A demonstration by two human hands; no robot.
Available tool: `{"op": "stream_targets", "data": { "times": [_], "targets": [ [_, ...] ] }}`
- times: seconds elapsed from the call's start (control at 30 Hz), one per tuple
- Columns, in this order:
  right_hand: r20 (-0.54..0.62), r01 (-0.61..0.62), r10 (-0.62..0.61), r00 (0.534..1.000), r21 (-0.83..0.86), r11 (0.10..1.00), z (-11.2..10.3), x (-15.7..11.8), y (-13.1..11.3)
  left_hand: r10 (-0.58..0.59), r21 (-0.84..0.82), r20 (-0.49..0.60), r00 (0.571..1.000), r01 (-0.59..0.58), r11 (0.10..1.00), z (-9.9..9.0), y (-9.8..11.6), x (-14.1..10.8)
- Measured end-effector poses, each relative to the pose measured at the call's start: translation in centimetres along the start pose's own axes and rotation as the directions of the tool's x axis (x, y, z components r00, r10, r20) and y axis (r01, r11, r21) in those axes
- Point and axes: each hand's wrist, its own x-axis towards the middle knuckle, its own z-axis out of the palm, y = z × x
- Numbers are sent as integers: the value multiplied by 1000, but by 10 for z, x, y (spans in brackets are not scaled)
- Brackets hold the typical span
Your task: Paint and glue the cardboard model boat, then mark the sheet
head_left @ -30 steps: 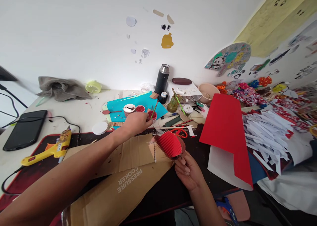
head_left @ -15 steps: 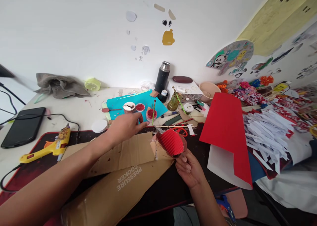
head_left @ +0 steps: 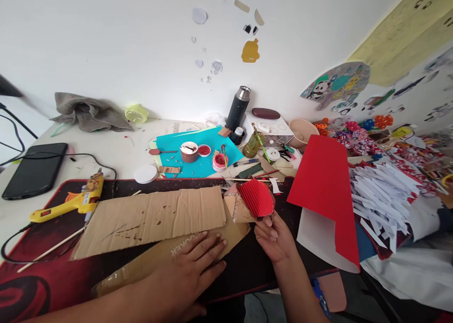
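Okay, so the lettered cardboard is lying around 7 o'clock, smooth and probably stiff, with the creased cardboard strip overlapping it toward 8. The left hand is resting on the lettered sheet, fingers loosely spread, gripping nothing. At 5 o'clock the right hand is pinching the lower edge of the red ridged piece, which is sitting between 4 and 5, near centre. It's looking light and rounded, with ridges that'd crush easily, so I'm favouring that lower edge for holding. From there, a paint tub is standing toward 10, red inside.
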Motion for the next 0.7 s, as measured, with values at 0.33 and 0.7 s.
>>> {"op": "stream_targets", "data": {
  "times": [0.33, 0.7],
  "targets": [
    [-23, 0, 1, 1000, 37, 999, 2, -5, 4, 314, 39, -56, 948, -312, 949, 8, -4, -9],
    [-43, -55, 49, 998, -136, 989, 28, 0, 19, 347, -12, -171, 922, -354, 935, -11, -1, 16]
  ]
}}
